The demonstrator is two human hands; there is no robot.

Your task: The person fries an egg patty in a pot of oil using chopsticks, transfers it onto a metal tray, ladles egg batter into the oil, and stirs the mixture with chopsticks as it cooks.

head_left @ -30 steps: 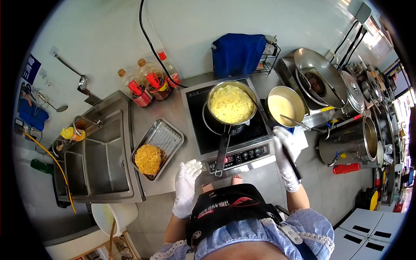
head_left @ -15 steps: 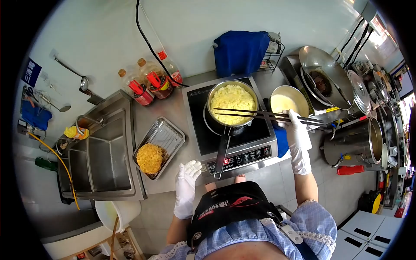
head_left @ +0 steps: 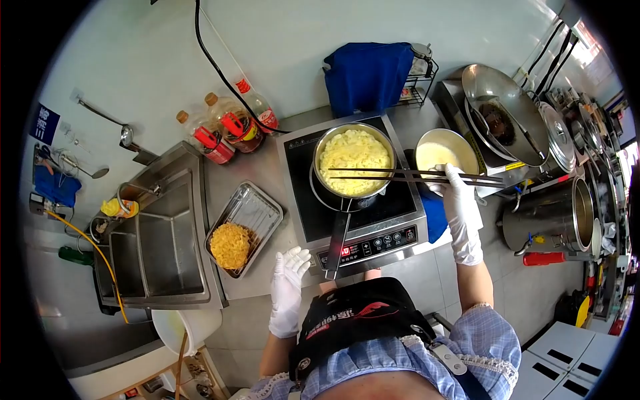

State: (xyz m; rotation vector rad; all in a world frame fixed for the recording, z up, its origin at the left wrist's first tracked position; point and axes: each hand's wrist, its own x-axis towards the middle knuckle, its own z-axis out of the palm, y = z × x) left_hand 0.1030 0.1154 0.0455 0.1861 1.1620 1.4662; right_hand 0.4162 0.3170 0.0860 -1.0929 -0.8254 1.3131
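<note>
My right hand (head_left: 457,200), in a white glove, grips a pair of long dark chopsticks (head_left: 413,173). They reach left over a pot (head_left: 316,160) filled with yellow, lumpy, frothy-looking food (head_left: 355,157). The pot stands on an induction cooker (head_left: 307,217), its dark handle (head_left: 339,239) pointing toward me. Beyond my right hand is a bowl (head_left: 472,148) of pale yellow liquid. My left hand (head_left: 289,293), also gloved, is held empty with fingers extended at the counter's front edge. Near it lies a metal tray (head_left: 263,207) with a golden, crumbly round cake (head_left: 231,245) on its rack.
A double sink (head_left: 175,240) is on the left, with several red-labelled bottles (head_left: 233,127) behind the tray. A blue cloth (head_left: 369,77) hangs at the back wall. To the right are a wok (head_left: 490,83) and a large steel pot (head_left: 543,220).
The view has shifted slightly. The chopsticks have spread a little apart at the tips over the pot; the left hand stays nearly still.
</note>
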